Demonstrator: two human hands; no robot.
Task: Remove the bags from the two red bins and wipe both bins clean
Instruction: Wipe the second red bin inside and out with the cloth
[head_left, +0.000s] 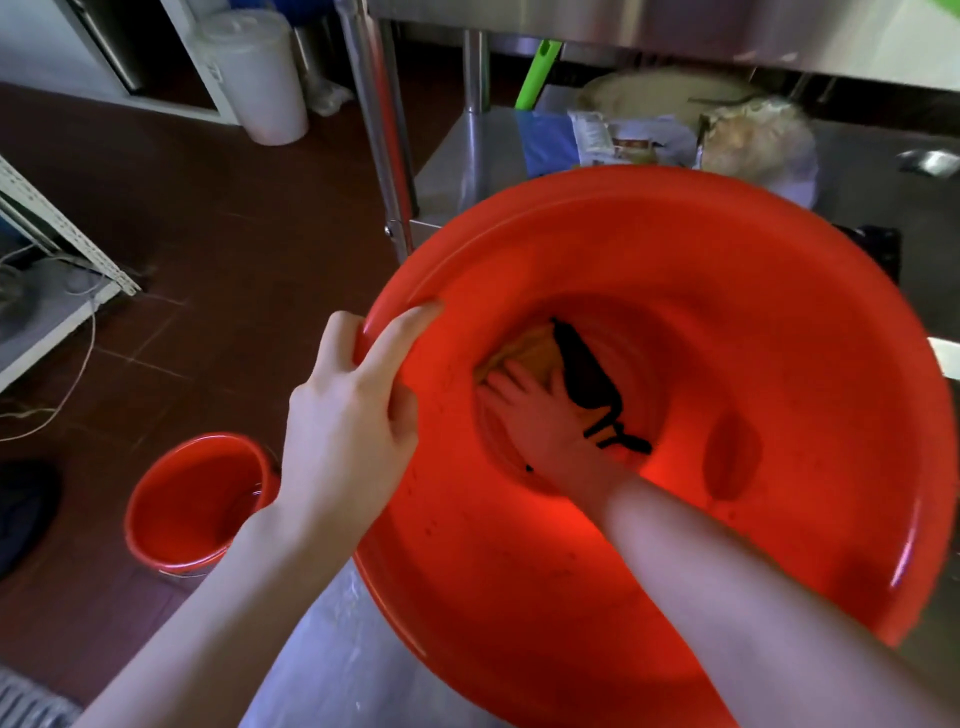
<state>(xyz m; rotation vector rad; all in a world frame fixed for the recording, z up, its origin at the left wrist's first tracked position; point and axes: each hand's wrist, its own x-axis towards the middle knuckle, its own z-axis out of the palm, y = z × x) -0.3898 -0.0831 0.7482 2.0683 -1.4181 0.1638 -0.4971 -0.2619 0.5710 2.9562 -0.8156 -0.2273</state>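
A large red bin (727, 322) fills the middle and right of the head view, tilted toward me. My left hand (348, 415) grips its near-left rim, fingers curled over the edge. My right hand (540, 421) reaches deep inside and presses a yellowish cloth (524, 351) flat against the bin's bottom. A black scrap (587, 379) lies on the bottom beside that hand. A second, smaller red bin (197, 504) stands upright on the floor at lower left, with no bag in it.
A steel table leg (379, 130) and lower shelf (457, 156) with bags and packets stand behind the big bin. A white lidded bucket (260, 78) sits at the back left. Brown tiled floor (218, 234) and a white rack with cables (52, 291) lie to the left.
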